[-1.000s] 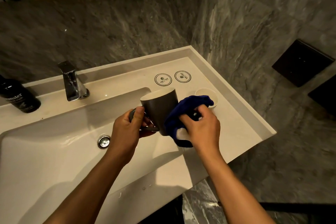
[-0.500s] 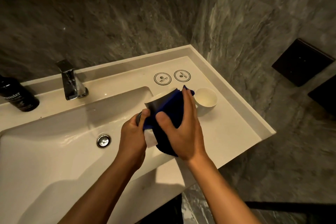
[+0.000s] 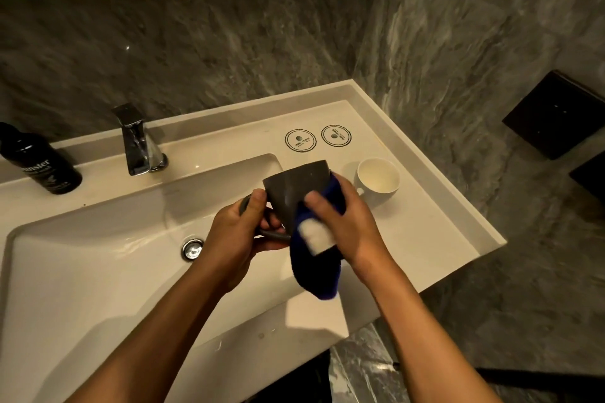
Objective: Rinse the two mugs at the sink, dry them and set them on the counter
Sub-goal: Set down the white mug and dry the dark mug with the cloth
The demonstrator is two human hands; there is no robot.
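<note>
Here we have the grey mug [image 3: 296,193] held over the right end of the sink [image 3: 98,271], our left hand [image 3: 239,239] curled through its handle while our right hand [image 3: 347,222] presses the blue cloth [image 3: 319,268] against its side, thumb and fingers wrapped round cloth and mug together. The white mug [image 3: 378,181] stands upright on the counter [image 3: 425,239] just beyond our right hand, near the two round coasters [image 3: 317,139]. The likeliest trouble, we judge, is the grey mug slipping: if its glaze is wet, only the handle grip truly secures it, and a hard twist of the cloth could wrench it loose into the basin. Our right knuckles also work close to the white mug, so a wide wiping stroke could knock it toward the counter's outer edge. The cloth's hanging tail could dip into the basin and, if that is wet, carry water back onto the mug.
</note>
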